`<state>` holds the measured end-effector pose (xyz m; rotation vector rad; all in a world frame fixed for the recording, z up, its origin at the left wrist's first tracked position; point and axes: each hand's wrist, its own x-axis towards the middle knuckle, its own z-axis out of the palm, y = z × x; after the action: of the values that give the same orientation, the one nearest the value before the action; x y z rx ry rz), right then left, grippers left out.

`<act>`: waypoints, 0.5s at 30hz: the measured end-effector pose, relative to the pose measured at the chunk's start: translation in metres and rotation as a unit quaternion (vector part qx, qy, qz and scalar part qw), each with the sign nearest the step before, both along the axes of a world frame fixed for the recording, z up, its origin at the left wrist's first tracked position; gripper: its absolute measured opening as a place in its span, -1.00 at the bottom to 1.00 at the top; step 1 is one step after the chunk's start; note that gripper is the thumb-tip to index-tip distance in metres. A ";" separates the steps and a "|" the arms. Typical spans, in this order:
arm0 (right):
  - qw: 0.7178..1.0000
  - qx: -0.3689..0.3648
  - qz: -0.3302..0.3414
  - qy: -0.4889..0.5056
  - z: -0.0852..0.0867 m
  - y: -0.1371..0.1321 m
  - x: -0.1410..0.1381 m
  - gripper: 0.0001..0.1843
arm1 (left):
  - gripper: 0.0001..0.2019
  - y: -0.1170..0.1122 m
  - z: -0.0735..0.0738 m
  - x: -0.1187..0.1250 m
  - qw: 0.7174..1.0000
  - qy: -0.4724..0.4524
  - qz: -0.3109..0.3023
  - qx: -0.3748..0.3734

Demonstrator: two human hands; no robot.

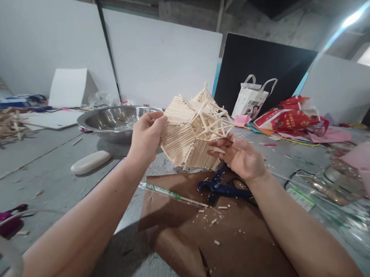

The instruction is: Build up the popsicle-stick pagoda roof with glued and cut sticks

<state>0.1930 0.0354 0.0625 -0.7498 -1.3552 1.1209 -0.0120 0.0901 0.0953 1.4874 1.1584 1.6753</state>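
A model built from thin pale wooden sticks (178,144) is held up above the table, with slatted panels, a pointed peak at the back and an open lattice on its right side. My left hand (147,132) pinches its left edge between thumb and fingers. At the lower right of the lattice, the fingers of my right hand (244,155) close on the sticks; the fingertips are partly hidden. Under the model lies a dark blue glue gun (224,190) on brown paper (181,224), beside a wrapped pair of chopsticks (176,196). Short stick offcuts (214,222) are scattered there.
Left of the model are a steel bowl (96,124), a white oval case (91,162) and a purple tool (1,226). A white bag (249,100) and red packaging (292,116) stand at the back right. A glass container (336,182) is at right; a dark blade (205,266) lies in front.
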 end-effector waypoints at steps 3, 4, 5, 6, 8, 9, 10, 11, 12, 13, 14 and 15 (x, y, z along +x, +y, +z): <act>1.000 0.006 -0.006 -0.017 0.001 -0.002 -0.001 -0.71 | -0.78 -0.003 0.005 -0.001 1.000 -0.006 0.018 0.008; 1.000 0.007 -0.005 -0.021 0.001 -0.002 -0.002 -0.70 | -0.78 -0.004 0.007 -0.002 1.000 -0.003 0.020 0.008; 1.000 0.007 -0.002 -0.023 0.002 -0.003 -0.002 -0.69 | -0.79 -0.005 0.009 -0.002 1.000 0.001 0.022 0.006; 1.000 0.007 0.002 -0.023 0.003 -0.004 -0.002 -0.68 | -0.79 -0.006 0.010 -0.003 1.000 0.008 0.023 0.004; 1.000 0.004 0.016 -0.014 0.005 -0.005 -0.001 -0.69 | -0.80 -0.007 0.012 -0.004 0.999 0.025 0.022 0.002; 1.000 0.002 0.025 -0.006 0.006 -0.005 -0.001 -0.70 | -0.81 -0.008 0.013 -0.005 0.999 0.035 0.023 0.005; 0.999 -0.003 0.035 0.002 0.007 -0.006 0.000 -0.70 | -0.81 -0.009 0.013 -0.006 0.998 0.048 0.027 0.013; 0.999 -0.009 0.044 0.006 0.008 -0.006 0.001 -0.70 | -0.81 -0.009 0.013 -0.007 0.997 0.064 0.034 0.024; 0.999 -0.016 0.050 0.006 0.009 -0.007 0.001 -0.68 | -0.81 -0.010 0.013 -0.009 0.995 0.084 0.042 0.037; 0.998 -0.023 0.052 0.001 0.010 -0.007 0.002 -0.66 | -0.80 -0.010 0.012 -0.011 0.992 0.106 0.051 0.047; 0.998 -0.030 0.052 -0.007 0.010 -0.007 0.003 -0.63 | -0.78 -0.009 0.012 -0.012 0.989 0.126 0.058 0.051; 0.998 -0.034 0.050 -0.014 0.011 -0.007 0.003 -0.61 | -0.77 -0.008 0.011 -0.014 0.987 0.138 0.061 0.048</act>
<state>0.1960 0.0282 0.0734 -0.7566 -1.3965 1.2453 -0.0261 0.0818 0.1062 1.7839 1.3539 1.6622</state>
